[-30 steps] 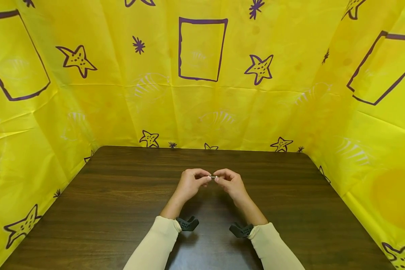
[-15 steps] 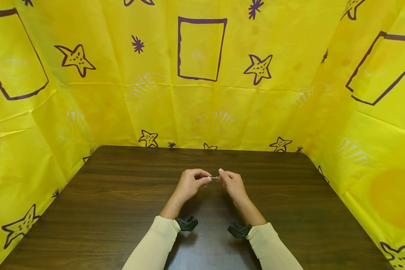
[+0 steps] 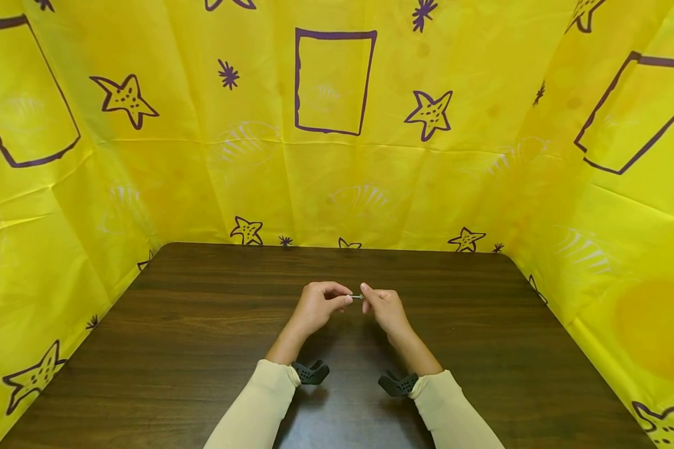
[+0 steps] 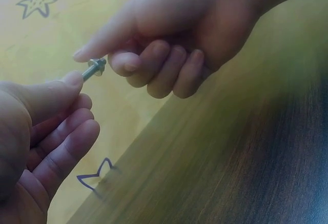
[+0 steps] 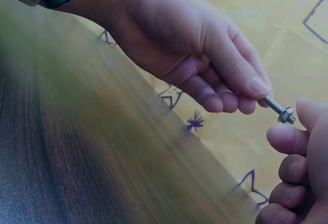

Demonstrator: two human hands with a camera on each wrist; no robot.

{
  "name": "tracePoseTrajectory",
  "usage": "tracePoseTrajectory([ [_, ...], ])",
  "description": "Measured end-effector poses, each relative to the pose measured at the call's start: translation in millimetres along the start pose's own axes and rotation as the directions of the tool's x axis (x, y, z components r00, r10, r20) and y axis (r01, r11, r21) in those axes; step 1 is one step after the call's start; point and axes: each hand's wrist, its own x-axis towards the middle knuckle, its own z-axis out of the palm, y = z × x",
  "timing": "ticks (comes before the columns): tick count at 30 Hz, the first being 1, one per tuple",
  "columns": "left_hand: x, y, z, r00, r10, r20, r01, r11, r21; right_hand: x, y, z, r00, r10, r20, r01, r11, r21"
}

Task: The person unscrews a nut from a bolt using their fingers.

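Right hand (image 3: pixel 389 312) has shifted over brown table (image 3: pixel 174 349), yellow cloth (image 3: pixel 337 171) behind.

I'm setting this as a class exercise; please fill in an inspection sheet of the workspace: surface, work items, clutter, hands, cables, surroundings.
Surface: dark wood-grain table, with rounded far corners.
Work items: metal bolt, held above the table; a nut sits near its exposed end, with the tip showing past it. The bolt's other end is hidden in the grip.
Clutter: nothing seen.
Left hand: pinches the bolt between thumb and fingers.
Right hand: fingers curled beside the nut, not gripping it; light contact cannot be ruled out.
Cables: nothing seen.
Surroundings: yellow sheeting on three sides, printed with starfish and fish.
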Motion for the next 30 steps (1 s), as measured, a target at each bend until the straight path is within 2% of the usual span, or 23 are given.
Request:
tracePoseTrajectory([
  [12, 0.5, -1.6, 0.3, 1.000, 0.000, 0.006, 0.000, 1.000, 0.002, -1, -1, 0.2, 0.999, -0.024, 0.034, 0.024, 1.000, 0.012],
  [20, -0.6, -1.8, -0.9, 1.000, -0.021, -0.005, 0.021, 1.000, 0.001, 1, -2, -0.5, 0.998, 0.004, 0.069, -0.007, 0.999, 0.045],
  [30, 0.8, -1.9, -3.4, 0.999, -0.037, -0.022, 0.037, 0.999, -0.001, -13, -32, -2.1, 0.992, -0.040, 0.122, 0.025, 0.992, 0.126],
])
